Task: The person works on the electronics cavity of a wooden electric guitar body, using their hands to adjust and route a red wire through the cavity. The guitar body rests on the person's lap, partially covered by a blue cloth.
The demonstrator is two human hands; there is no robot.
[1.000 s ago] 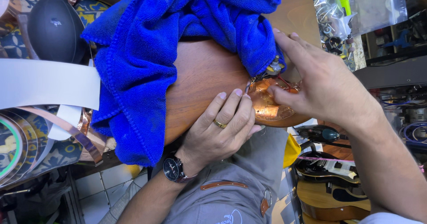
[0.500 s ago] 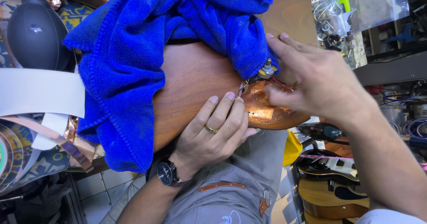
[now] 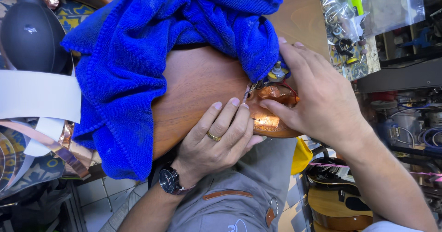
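The shiny copper-foil-lined cavity (image 3: pixel 269 112) in the brown wooden guitar body (image 3: pixel 193 98) under the blue towel (image 3: pixel 138 52) is mid-lining, your left hand (image 3: pixel 216 140) flat, grip released, right hand (image 3: pixel 317 103) pressing foil, unclenched, so I'd guess careful smoothing next.

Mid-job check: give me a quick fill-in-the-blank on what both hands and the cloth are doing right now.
1. The towel draped over the wooden guitar body is ____.
2. The left hand wears a gold ____ on one finger.
3. The right hand presses into a cavity lined with ____-coloured foil.

Missing words: blue; ring; copper
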